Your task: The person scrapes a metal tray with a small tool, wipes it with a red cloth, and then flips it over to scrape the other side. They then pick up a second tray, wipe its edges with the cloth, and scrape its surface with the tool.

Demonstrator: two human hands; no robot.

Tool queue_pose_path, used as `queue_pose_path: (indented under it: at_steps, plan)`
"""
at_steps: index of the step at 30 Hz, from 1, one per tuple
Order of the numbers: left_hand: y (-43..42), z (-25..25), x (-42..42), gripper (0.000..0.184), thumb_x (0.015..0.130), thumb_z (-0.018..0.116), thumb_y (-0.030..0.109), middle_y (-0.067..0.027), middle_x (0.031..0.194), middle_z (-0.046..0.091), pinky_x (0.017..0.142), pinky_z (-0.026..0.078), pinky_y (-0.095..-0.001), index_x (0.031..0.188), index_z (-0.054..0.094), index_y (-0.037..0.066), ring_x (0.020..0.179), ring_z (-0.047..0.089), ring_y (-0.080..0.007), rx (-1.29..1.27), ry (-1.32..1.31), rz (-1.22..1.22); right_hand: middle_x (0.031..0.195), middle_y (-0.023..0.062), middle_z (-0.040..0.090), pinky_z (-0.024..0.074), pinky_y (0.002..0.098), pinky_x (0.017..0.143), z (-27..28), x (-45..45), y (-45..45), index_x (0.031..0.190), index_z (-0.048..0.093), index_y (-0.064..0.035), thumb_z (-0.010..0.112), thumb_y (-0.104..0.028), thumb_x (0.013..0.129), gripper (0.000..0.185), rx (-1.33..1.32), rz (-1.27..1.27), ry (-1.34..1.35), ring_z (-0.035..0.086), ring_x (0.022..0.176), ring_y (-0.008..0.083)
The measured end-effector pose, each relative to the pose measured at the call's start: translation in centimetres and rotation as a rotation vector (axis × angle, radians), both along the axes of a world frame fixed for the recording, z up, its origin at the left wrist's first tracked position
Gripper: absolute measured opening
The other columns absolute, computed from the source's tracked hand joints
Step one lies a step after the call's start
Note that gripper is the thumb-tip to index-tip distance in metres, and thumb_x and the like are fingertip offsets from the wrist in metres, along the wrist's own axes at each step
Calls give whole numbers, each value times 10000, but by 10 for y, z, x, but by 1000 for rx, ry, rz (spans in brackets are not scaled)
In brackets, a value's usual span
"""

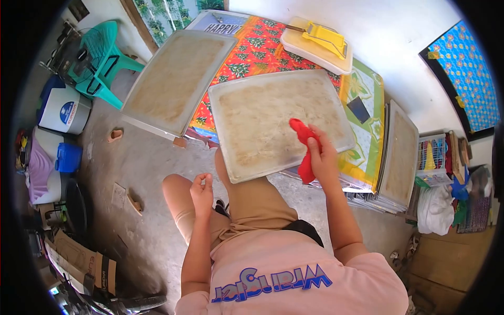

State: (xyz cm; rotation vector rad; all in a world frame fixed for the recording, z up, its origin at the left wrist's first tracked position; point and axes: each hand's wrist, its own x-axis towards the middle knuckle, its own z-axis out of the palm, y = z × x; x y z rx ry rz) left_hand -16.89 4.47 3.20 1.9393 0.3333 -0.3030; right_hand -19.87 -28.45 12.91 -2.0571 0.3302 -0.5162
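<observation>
My right hand (324, 155) is closed around a bunched red cloth (306, 168), with cloth sticking out above and below the fingers. Hand and cloth are over the right part of a rectangular tray-like panel (273, 115) with a pale rim and a mottled beige surface. Its near left corner reaches over my knee, while the far side lies on the table. Above my lap is my left hand (202, 193), fingers curled in, with nothing visible in them. It is apart from the panel.
A similar panel (178, 79) overhangs the table's left side. Behind, a yellow-handled tool (325, 39) rests on a white tub (320, 59). A dark rectangular piece (358, 109) lies on the tablecloth (252, 52). Stacked panels (397, 157) stand right; a green chair (107, 68) stands left.
</observation>
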Motion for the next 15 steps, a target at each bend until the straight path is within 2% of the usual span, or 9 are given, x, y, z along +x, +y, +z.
queue_pose_path:
  at_steps: [1, 4, 7, 9, 10, 12, 15]
  plan:
    - [-1, 3, 0, 253, 940, 662, 218, -12, 720, 632, 616, 424, -221, 1095, 645, 19, 668, 546, -56, 102, -17, -43, 1125, 201, 670, 488, 400, 906, -4, 4, 5, 1246, 623, -40, 569, -132, 961, 304, -61, 43, 2, 630, 1020, 352]
    - [-7, -28, 0, 339, 929, 674, 212, -20, 752, 637, 620, 405, -215, 1203, 612, 22, 678, 538, -54, -145, -249, -121, 1118, 174, 681, 487, 407, 902, -9, 23, 32, 1226, 640, -60, 586, -130, 949, 291, -135, 183, 9, 621, 1017, 359]
    - [-28, -6, -1, 470, 920, 667, 154, -11, 755, 620, 646, 412, -205, 1345, 513, 24, 688, 529, -62, -226, -230, -181, 1179, 147, 665, 493, 423, 919, -23, 48, 69, 1242, 635, -102, 611, -151, 919, 328, -292, 338, -72, 609, 1054, 351]
    - [-34, -7, 0, 517, 915, 646, 83, -39, 809, 657, 658, 434, -216, 1385, 447, 4, 733, 573, -82, -341, -106, -195, 1278, 125, 621, 482, 426, 956, -49, 64, 99, 1267, 622, -122, 613, -205, 916, 360, -420, 537, -100, 589, 1121, 351]
    - [-36, -11, 0, 543, 912, 636, 48, -54, 836, 675, 663, 445, -222, 1405, 415, -5, 756, 595, -92, -399, -43, -204, 1364, 101, 568, 435, 454, 1024, -75, 72, 112, 1285, 613, -135, 598, -267, 928, 381, -365, 659, -144, 537, 1227, 332]
    - [-38, -24, 1, 555, 899, 608, -8, -35, 786, 645, 613, 455, -227, 1408, 388, -10, 686, 579, -88, -402, -9, -173, 1395, 91, 546, 376, 489, 1077, -94, 84, 128, 1313, 592, -124, 581, -304, 935, 419, -693, 626, -249, 480, 1306, 304]
    - [-41, -16, 5, 536, 895, 610, -9, -16, 743, 613, 575, 451, -225, 1390, 402, -6, 642, 557, -83, -414, 49, -175, 1417, 75, 533, 339, 504, 1103, -99, 141, 117, 1343, 567, -121, 541, -317, 951, 439, -674, 532, -218, 456, 1334, 280]
